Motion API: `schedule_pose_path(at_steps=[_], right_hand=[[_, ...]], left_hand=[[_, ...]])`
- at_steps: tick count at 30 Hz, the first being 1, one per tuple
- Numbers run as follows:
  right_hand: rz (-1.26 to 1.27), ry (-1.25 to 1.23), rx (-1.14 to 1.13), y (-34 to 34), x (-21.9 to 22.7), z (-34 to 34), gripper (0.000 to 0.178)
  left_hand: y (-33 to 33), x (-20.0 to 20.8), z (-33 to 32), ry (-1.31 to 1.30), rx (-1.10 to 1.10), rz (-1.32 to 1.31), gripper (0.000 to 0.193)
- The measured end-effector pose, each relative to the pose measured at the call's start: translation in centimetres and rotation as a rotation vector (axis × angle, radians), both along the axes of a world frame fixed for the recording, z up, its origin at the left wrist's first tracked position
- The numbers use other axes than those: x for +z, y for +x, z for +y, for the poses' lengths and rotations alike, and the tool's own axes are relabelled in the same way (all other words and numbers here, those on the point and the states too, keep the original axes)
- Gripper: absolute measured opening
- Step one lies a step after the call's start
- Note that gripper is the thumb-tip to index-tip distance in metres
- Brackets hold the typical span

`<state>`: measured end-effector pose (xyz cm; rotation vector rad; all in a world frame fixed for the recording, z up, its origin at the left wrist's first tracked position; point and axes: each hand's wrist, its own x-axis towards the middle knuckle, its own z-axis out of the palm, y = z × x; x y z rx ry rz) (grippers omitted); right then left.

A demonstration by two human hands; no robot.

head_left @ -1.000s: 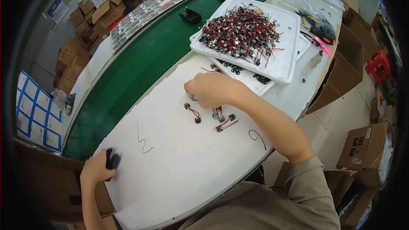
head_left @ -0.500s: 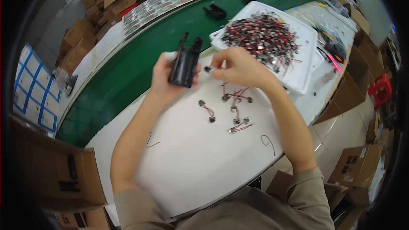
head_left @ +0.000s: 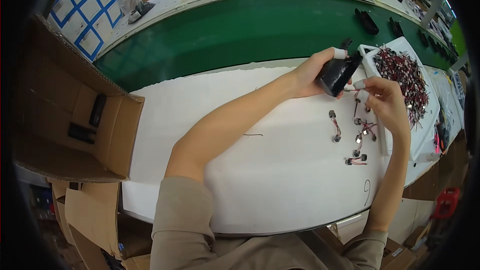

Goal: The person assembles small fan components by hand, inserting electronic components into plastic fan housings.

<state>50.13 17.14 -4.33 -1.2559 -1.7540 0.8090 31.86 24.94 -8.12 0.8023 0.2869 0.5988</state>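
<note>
My left hand [head_left: 311, 76] is wrapped round a black plastic housing [head_left: 336, 76], which is tilted with its pronged end up and to the right. Close to the housing's right side, my right hand [head_left: 389, 101] has thumb and forefinger pinched on a small wired part [head_left: 351, 90]; a bit of red wire shows, and the rest is hidden. White covers sit on some of my fingertips. Below the hands, several small circuit boards with red and black wires [head_left: 359, 139] lie on the white table. One separate wired pair [head_left: 335, 126] lies just left of them.
At the right, a white foam tray [head_left: 431, 95] holds a heap of wired parts [head_left: 404, 77]. A green conveyor belt [head_left: 215, 32] runs behind the table, with several black housings [head_left: 367, 21] on it. An open cardboard box [head_left: 112, 145] with black pieces inside stands at the left.
The view has swung left, so the table and hands appear further right. The housing has tilted over to the right in my left hand. My right hand has come closer to its side.
</note>
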Motion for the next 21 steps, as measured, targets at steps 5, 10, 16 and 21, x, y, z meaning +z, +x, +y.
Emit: schedule_pose_path(at_steps=[5,10,16,21], right_hand=[[-0.079,-0.002,-0.113,-0.8,0.4,0.4,0.015],[0.030,0.108,-0.219,-0.5,-0.3,0.9,0.017],[-0.323,0.341,-0.221,-1.0,-1.0,1.1,0.019],[-0.364,0.366,-0.244,-1.0,-1.3,1.1,0.016]], left_hand=[[-0.6,-0.9,0.5,-0.032,0.011,0.051,0.042],[-0.5,-0.4,0.3,0.057,-0.084,0.041,0.056],[-0.3,0.1,0.0,0.123,-0.092,0.159,0.049],[-0.1,0.0,0.0,0.127,-0.080,0.187,0.046]])
